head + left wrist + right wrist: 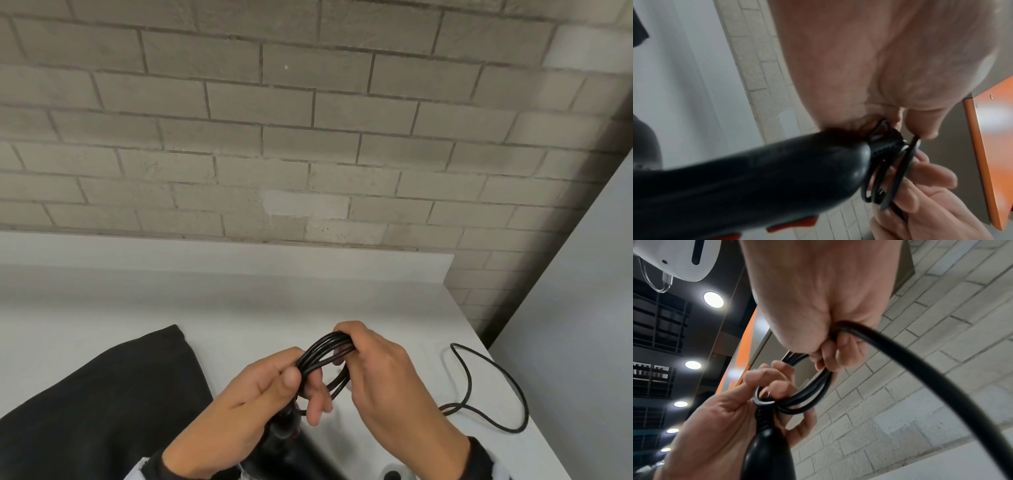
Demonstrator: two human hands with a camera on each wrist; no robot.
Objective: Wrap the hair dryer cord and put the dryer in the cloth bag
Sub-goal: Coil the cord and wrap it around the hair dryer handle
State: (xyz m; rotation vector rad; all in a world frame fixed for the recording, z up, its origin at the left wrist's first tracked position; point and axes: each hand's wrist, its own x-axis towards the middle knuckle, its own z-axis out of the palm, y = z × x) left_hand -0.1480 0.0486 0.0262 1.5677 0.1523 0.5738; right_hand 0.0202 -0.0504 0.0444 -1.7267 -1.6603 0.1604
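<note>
A black hair dryer (pixel 287 445) hangs low between my hands above the white table (pixel 102 301); its handle (pixel 756 178) fills the left wrist view. Several loops of its black cord (pixel 325 356) are gathered into a coil. My left hand (pixel 274 387) pinches the coil near the handle's end, thumb on top. My right hand (pixel 370 363) grips the coil's far side in a fist. The loose tail of the cord (pixel 493 387) trails in a loop on the table to the right. The black cloth bag (pixel 102 394) lies flat at the left.
A grey brick wall (pixel 308 137) stands behind the table's raised back edge. The table's right edge (pixel 534 411) runs diagonally close to the loose cord. An orange panel (pixel 992 146) shows in the left wrist view.
</note>
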